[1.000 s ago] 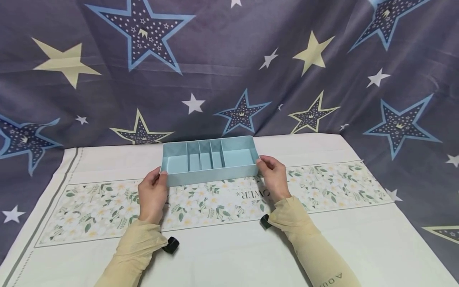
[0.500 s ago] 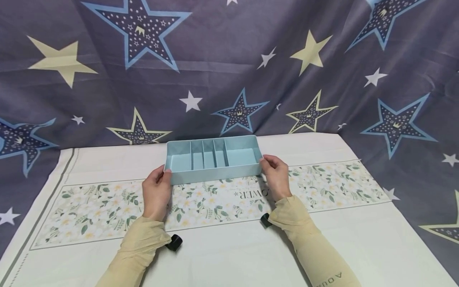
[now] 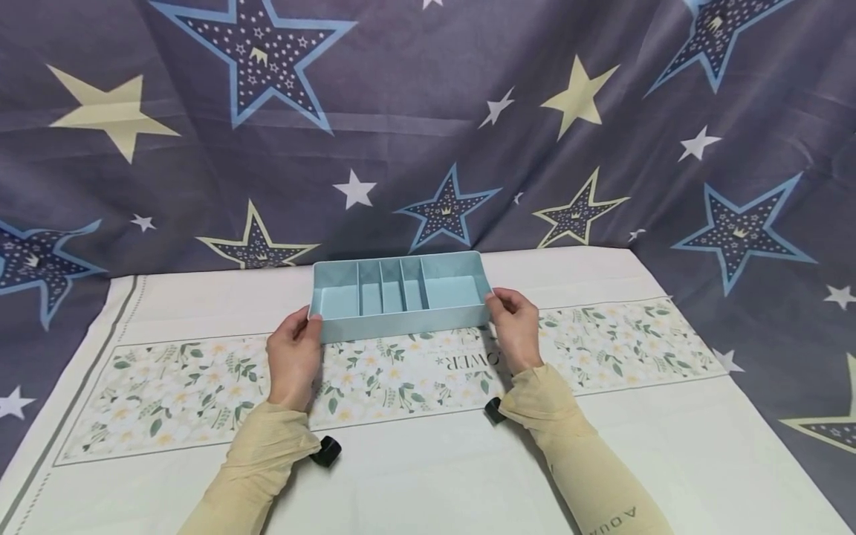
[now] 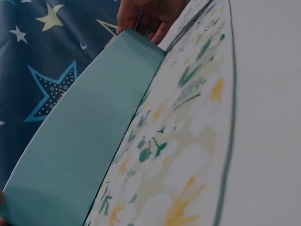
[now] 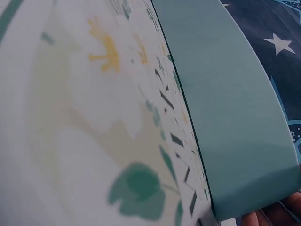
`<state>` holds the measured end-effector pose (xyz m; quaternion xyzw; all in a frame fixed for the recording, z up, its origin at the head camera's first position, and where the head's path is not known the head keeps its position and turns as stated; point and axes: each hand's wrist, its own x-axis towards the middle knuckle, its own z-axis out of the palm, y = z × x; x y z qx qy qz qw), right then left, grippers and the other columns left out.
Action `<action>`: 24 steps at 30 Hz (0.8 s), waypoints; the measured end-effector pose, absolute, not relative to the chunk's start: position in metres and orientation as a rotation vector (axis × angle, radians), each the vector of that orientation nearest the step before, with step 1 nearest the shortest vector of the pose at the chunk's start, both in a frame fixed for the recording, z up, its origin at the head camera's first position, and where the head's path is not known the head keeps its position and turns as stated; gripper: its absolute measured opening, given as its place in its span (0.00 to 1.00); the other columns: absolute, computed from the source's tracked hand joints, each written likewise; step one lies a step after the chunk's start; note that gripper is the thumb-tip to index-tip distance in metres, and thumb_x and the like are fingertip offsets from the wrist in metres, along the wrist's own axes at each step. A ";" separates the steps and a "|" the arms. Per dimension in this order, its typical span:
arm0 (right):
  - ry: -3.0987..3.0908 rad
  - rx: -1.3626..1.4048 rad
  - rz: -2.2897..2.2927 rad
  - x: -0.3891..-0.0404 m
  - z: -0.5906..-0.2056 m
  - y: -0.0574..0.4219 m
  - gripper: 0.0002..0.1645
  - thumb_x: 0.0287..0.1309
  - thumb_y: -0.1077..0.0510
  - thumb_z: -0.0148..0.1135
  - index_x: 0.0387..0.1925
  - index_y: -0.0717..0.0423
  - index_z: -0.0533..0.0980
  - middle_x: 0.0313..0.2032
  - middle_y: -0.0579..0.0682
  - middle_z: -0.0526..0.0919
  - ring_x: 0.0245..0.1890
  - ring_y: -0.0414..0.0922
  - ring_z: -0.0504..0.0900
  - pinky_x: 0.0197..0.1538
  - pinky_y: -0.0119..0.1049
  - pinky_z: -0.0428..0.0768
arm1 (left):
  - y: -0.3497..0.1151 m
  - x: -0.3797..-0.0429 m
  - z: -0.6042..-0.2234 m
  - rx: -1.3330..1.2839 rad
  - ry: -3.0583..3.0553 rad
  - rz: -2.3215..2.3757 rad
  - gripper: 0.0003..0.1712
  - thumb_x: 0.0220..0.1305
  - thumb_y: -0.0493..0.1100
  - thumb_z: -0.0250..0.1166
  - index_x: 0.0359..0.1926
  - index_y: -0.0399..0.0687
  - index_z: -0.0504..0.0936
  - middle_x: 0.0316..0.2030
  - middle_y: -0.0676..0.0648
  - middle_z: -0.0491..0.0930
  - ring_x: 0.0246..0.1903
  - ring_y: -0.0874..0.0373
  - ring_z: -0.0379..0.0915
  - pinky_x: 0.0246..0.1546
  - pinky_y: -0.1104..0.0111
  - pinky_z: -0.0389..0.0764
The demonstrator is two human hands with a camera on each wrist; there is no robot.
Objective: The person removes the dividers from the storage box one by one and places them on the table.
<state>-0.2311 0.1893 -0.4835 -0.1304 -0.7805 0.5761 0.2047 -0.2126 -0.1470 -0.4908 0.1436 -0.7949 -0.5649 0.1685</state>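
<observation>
Box (image 3: 404, 325): light blue, upright, positioned lengthwise on the white cloth (image 3: 428, 483), between the two hands. In the head view, four dividers (image 3: 404, 290) separate five compartments: one wide at the left, three narrow, one widest at the right. The left hand (image 3: 294, 364) clamps the left end, thumb at the front corner, fingers along the outer side. The right hand (image 3: 516, 327) clamps the right end in the same manner. The front wall meets the floral band (image 3: 200, 386) of the cloth. A dark curtain (image 3: 401, 134) printed with stars hangs behind. Each tan sleeve (image 3: 261, 453) ends at the wrist, beside a small black device (image 3: 326, 452).

In the left wrist view, the outer wall runs diagonally, its lower edge along the floral print. Bent fingers of the right hand show at the upper end. Only a sliver of the left fingers appears at lower left; their grip cannot be judged there.

In the right wrist view, the wall crosses the right half. Right-hand fingers bend against its lower end, partly cropped.
</observation>
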 end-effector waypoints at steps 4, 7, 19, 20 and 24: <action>-2.187 -0.360 1.590 -0.233 -0.485 0.189 0.19 0.52 0.36 0.56 0.39 0.41 0.76 0.35 0.42 0.78 0.34 0.37 0.75 0.36 0.38 0.78 | -0.147 -0.213 -0.489 0.404 -2.267 -1.622 0.27 0.58 0.67 0.50 0.53 0.63 0.72 0.46 0.52 0.76 0.41 0.68 0.69 0.42 0.68 0.75; -2.211 -0.381 1.564 -0.233 -0.486 0.188 0.20 0.52 0.35 0.55 0.40 0.41 0.75 0.35 0.41 0.78 0.34 0.36 0.75 0.36 0.37 0.79 | -0.148 -0.214 -0.486 0.399 -2.278 -1.627 0.27 0.58 0.68 0.50 0.53 0.63 0.72 0.46 0.51 0.76 0.41 0.68 0.69 0.43 0.68 0.75; -2.290 -0.333 1.457 -0.231 -0.485 0.187 0.22 0.53 0.33 0.52 0.42 0.41 0.72 0.37 0.40 0.75 0.35 0.35 0.72 0.37 0.37 0.77 | -0.153 -0.211 -0.477 0.388 -2.325 -1.660 0.26 0.58 0.65 0.53 0.53 0.61 0.72 0.48 0.50 0.75 0.44 0.65 0.69 0.45 0.65 0.75; -2.305 -0.322 1.446 -0.230 -0.486 0.188 0.23 0.53 0.32 0.51 0.42 0.40 0.72 0.37 0.40 0.75 0.36 0.35 0.72 0.38 0.37 0.77 | -0.154 -0.211 -0.477 0.392 -2.335 -1.661 0.26 0.58 0.65 0.53 0.54 0.61 0.72 0.48 0.50 0.75 0.44 0.65 0.69 0.46 0.65 0.75; -2.322 -0.292 1.451 -0.228 -0.484 0.188 0.23 0.54 0.32 0.51 0.43 0.40 0.71 0.38 0.40 0.74 0.37 0.36 0.72 0.39 0.39 0.76 | -0.156 -0.207 -0.469 0.364 -2.325 -1.729 0.25 0.59 0.61 0.56 0.54 0.57 0.72 0.49 0.47 0.75 0.46 0.60 0.69 0.47 0.61 0.74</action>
